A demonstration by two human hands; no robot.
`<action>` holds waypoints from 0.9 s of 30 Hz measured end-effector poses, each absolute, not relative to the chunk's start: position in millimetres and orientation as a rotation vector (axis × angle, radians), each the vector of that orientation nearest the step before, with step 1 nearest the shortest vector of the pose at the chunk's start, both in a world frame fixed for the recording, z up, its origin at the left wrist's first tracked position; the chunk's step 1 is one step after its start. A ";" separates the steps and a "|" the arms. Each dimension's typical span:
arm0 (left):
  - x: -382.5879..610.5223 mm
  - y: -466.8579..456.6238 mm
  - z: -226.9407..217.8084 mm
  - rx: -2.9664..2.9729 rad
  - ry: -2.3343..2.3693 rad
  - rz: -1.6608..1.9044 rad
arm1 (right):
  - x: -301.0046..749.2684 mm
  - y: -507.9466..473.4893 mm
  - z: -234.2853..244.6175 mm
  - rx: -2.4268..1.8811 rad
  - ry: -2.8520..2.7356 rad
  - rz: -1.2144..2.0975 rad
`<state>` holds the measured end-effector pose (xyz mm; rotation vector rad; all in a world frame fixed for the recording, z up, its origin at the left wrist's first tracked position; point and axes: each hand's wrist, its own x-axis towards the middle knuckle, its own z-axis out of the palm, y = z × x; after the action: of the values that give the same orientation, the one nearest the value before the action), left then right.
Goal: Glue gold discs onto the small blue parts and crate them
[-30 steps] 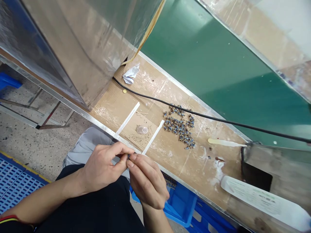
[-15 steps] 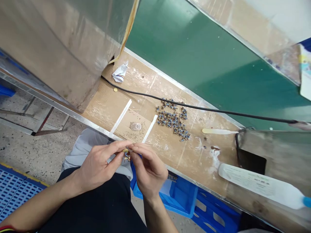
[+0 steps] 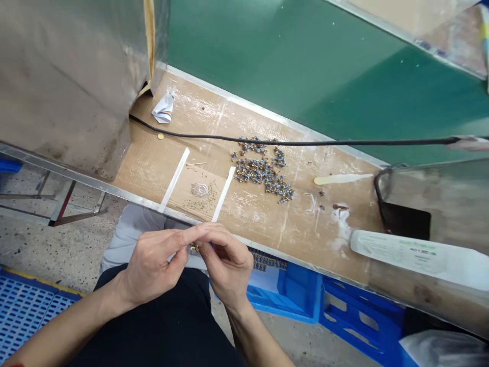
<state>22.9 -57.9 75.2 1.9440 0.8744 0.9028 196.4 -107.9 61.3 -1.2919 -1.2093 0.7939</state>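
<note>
My left hand (image 3: 156, 260) and my right hand (image 3: 225, 260) meet at the fingertips just off the front edge of the bench. Between them they pinch a small brass-coloured metal part (image 3: 194, 247), mostly covered by the fingers. Beyond the hands, two white tape strips border a patch of cardboard, where a small clear plastic piece (image 3: 199, 189) lies among scattered tiny dark bits. A thin stick (image 3: 196, 163) rests above it. To the right is a pile of small blue and brass parts (image 3: 260, 171).
A black cable (image 3: 229, 138) crosses the bench. At right lie a flat spatula-like stick (image 3: 342, 179) and a white bottle (image 3: 416, 257). Crumpled paper (image 3: 164, 108) and a yellow disc (image 3: 160, 136) lie at left. A blue crate (image 3: 301, 293) stands below the bench edge.
The view has turned slightly, shifting the bench. My fingers have closed further over the small part, and the yellow and blue pieces seen between them before are now mostly hidden.
</note>
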 end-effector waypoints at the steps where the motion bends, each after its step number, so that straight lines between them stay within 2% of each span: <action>1: 24.7 -58.2 74.6 1.932 0.871 0.902 | 197.2 -109.5 60.1 -1.298 -1.209 0.789; 10: 47.9 -60.7 63.5 1.374 0.965 0.530 | 208.4 -129.0 31.1 -1.277 -1.304 0.462; 16: 59.9 -67.0 56.4 1.456 0.705 0.202 | 219.1 -181.0 17.8 -1.441 -0.984 0.508; 19: 59.9 -63.8 51.0 1.551 0.728 0.104 | 251.6 -227.8 -12.5 -1.755 -0.574 0.452; 23: 54.4 -51.4 44.4 1.606 0.847 0.115 | 340.6 -294.7 -68.6 -2.134 -0.140 0.216; 27: 46.3 -41.2 43.0 1.718 0.861 0.124 | 424.9 -330.7 -120.4 -2.313 -0.055 0.334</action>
<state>46.3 -41.2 43.0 1.7184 0.8608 0.1236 424.9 -330.7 -120.4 -2.3128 -0.0549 0.3342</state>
